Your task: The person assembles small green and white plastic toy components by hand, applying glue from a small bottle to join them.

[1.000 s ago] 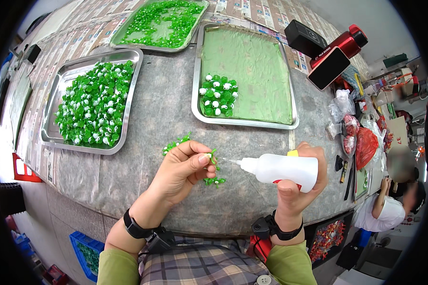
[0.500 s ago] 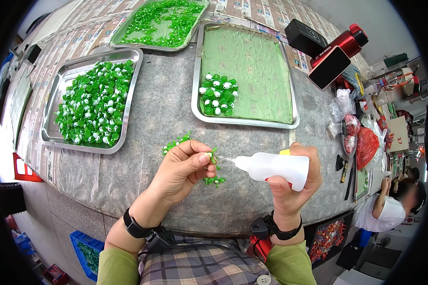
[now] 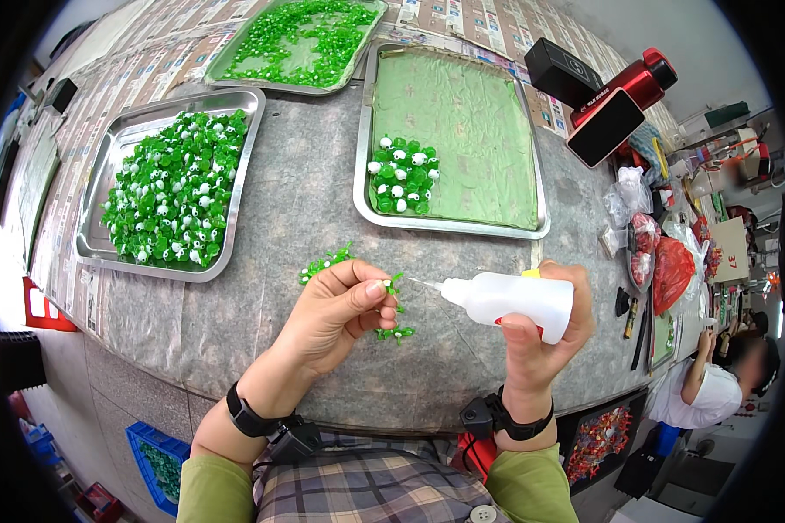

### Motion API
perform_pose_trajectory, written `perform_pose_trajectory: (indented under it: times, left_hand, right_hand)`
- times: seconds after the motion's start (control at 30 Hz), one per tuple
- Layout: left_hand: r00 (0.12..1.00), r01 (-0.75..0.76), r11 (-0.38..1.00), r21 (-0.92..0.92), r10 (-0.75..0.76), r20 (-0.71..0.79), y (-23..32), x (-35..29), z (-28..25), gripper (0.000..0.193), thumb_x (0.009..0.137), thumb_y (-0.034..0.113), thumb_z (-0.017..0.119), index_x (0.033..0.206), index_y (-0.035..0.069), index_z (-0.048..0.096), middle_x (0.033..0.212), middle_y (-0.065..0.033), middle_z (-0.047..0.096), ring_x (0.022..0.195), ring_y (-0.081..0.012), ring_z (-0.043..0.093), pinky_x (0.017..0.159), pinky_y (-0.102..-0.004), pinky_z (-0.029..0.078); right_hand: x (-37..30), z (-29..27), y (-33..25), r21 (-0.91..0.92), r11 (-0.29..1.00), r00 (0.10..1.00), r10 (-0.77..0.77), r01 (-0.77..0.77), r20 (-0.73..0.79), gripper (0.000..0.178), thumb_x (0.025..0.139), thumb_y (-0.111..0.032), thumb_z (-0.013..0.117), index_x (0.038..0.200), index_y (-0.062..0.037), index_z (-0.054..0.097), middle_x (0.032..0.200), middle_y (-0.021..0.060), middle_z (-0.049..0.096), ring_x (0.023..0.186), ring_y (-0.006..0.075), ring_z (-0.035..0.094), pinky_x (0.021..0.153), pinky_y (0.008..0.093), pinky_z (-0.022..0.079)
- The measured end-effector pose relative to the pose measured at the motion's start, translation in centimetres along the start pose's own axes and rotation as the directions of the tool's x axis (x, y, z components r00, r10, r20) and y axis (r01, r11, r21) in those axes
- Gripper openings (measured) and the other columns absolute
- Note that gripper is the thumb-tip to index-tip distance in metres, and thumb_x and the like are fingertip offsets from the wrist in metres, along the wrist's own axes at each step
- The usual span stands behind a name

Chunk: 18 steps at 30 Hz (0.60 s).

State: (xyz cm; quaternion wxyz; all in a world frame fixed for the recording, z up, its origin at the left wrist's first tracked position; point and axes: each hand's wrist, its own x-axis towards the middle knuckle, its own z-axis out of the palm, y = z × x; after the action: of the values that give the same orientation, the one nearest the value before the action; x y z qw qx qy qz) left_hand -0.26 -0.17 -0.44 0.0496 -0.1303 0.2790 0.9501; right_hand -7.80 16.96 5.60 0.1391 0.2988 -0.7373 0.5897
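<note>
Left hand (image 3: 340,302) pinches apparently just one green piece (image 3: 396,281)

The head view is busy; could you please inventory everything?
Table: 1, grey, centre
Large trays: 3, silver, on table
Beads: many, green and white, nearer two trays
Small pieces: many, mostly green, far tray and table
Held piece: 1, green, left hand
Squeeze bottle: 1, white, right hand
Box: 1, black, far right
Flask: 1, red, beside box
Phone: 1, black, before flask
Bags: several, red, clear, right
Crates: several, mixed colours, left floor
Person: at least 1, white top, right
Left hand: 1, bare, centre
Right hand: 1, bare, centre right
</note>
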Motion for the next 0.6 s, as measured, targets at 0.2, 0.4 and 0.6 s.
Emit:
perform_pose_trajectory:
  times: [0.2, 0.4, 0.6]
  left_hand:
    - [0.993, -0.101, 0.992, 0.078, 0.105, -0.057, -0.1, -0.1, 0.5, 0.009, 0.075, 0.007, 0.057, 0.083, 0.003, 0.053, 0.075, -0.0053, 0.057, 0.067, -0.0113, 0.056, 0.061, -0.0234, 0.048]
    - [0.974, -0.195, 0.967, 0.164, 0.211, -0.086, 0.1, -0.2, 0.9, 0.01, 0.074, 0.004, 0.058, 0.084, 0.003, 0.055, 0.076, -0.0049, 0.057, 0.069, -0.0119, 0.055, 0.064, -0.0242, 0.047]
    - [0.968, -0.209, 0.962, 0.178, 0.23, -0.104, 0.1, -0.1, 0.9, 0.011, 0.074, 0.004, 0.058, 0.084, 0.003, 0.055, 0.076, -0.005, 0.057, 0.069, -0.0115, 0.055, 0.064, -0.024, 0.047]
  right_hand:
    - [-0.1, 0.1, -0.9, 0.036, 0.994, 0.99, 0.105, -0.102, -0.098, 0.052, 0.062, -0.049, 0.064, 0.074, -0.0026, 0.044, 0.065, -0.0005, 0.034, 0.057, 0.0085, 0.033, 0.052, 0.0219, 0.026]
    - [-0.2, -0.4, 0.1, 0.048, 0.999, 1.0, -0.014, 0.013, 0.007, 0.042, 0.058, -0.03, 0.074, 0.077, -0.0025, 0.048, 0.064, 0.0033, 0.048, 0.052, 0.0101, 0.043, 0.047, 0.0216, 0.032]
    - [-0.2, -0.2, 0.1, 0.035, 0.999, 1.0, -0.001, 0.001, 0.017, 0.042, 0.058, -0.03, 0.074, 0.077, -0.0027, 0.048, 0.062, 0.0038, 0.049, 0.051, 0.0112, 0.044, 0.046, 0.0221, 0.033]
